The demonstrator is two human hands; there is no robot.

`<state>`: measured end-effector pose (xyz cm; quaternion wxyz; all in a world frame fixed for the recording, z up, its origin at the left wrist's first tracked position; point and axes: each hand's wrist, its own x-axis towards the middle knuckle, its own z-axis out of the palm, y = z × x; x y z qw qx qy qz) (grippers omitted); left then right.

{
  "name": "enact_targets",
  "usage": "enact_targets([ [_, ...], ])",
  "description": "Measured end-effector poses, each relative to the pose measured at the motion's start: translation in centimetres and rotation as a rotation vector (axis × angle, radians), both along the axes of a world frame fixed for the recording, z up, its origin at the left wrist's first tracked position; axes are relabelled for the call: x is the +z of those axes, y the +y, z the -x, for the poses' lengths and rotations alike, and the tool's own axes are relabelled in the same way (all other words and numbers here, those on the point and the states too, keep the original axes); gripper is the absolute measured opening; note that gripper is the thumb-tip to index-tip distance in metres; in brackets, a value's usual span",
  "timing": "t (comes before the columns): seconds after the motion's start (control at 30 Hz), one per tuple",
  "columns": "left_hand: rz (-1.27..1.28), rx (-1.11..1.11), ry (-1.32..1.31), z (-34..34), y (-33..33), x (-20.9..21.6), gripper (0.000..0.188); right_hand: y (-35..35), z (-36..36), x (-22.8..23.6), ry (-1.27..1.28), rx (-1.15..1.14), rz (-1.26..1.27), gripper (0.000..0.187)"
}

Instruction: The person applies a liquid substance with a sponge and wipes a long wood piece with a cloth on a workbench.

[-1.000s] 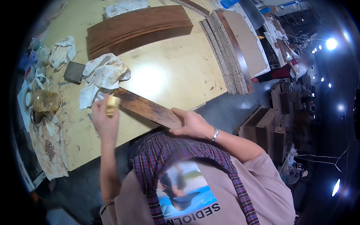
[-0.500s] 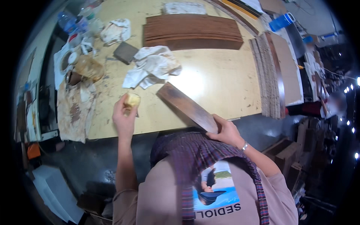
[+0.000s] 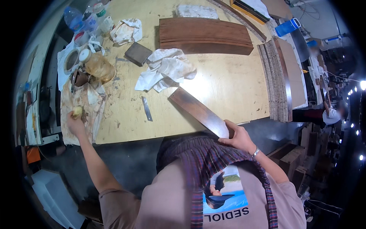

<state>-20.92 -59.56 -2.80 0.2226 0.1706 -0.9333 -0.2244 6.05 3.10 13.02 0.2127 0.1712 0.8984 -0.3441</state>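
At the far left my left hand (image 3: 74,123) is closed on a small pale-yellow wad (image 3: 77,112), possibly a sponge. The hand is over a brown-stained cloth (image 3: 91,100) on the table's corner; whether they touch is unclear. My right hand (image 3: 239,137) grips the near end of a brown wooden board (image 3: 200,111), which slants away to the left over the table edge. Its surface is shiny near the hand and duller at the far end. Between the board and the stained cloth lies a thin, flat metal strip (image 3: 146,108). A crumpled white rag (image 3: 166,70) is beyond it.
Behind the rag sit a dark grey block (image 3: 138,54) and a stack of brown boards (image 3: 206,36). An amber-filled jar (image 3: 100,67) and plastic bottles (image 3: 73,19) crowd the left side. Panels (image 3: 272,80) stand on edge at right, near a blue bottle (image 3: 288,27).
My left hand has moved left with the yellow wad, from the table to over the stained cloth. The metal strip now shows fully. My right hand still holds the board; the view has shifted slightly.
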Motion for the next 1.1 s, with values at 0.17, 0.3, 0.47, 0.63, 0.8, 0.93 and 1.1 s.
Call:
enact_targets([
  [0.17, -0.022, 0.022, 0.044, 0.0, 1.1, 1.8, 0.033, -0.5, -0.4, -0.1, -0.002, -0.033, -0.031, 0.08],
  [0.3, -0.102, 0.05, 0.082, -0.5, 1.0, 1.3, 0.032, -1.0, -0.9, 0.4, 0.006, -0.04, -0.033, 0.08],
  [0.47, 0.044, -0.014, -0.076, -1.5, 3.0, 1.4, 0.035, -1.2, -0.2, 1.2, -0.068, -0.045, -0.041, 0.083],
  [0.63, 0.104, -0.016, -0.172, -2.1, 2.5, 1.0, 0.035, -1.0, 0.0, 1.3, -0.078, -0.028, -0.091, 0.077],
  [0.8, -0.693, 0.056, 0.254, -2.1, 2.9, 2.5, 0.033, -0.5, 0.5, 1.8, -0.163, -0.03, -0.072, 0.074],
  [0.93, -1.812, -0.183, 0.228, -4.2, 11.2, 5.5, 0.041, -0.2, 0.0, 2.0, -0.005, -0.069, 0.0, 0.071],
  [1.1, -2.341, -0.692, -0.223, -7.7, 20.9, 6.4, 0.048, 0.1, 1.5, 3.2, 0.223, -0.103, 0.131, 0.059],
])
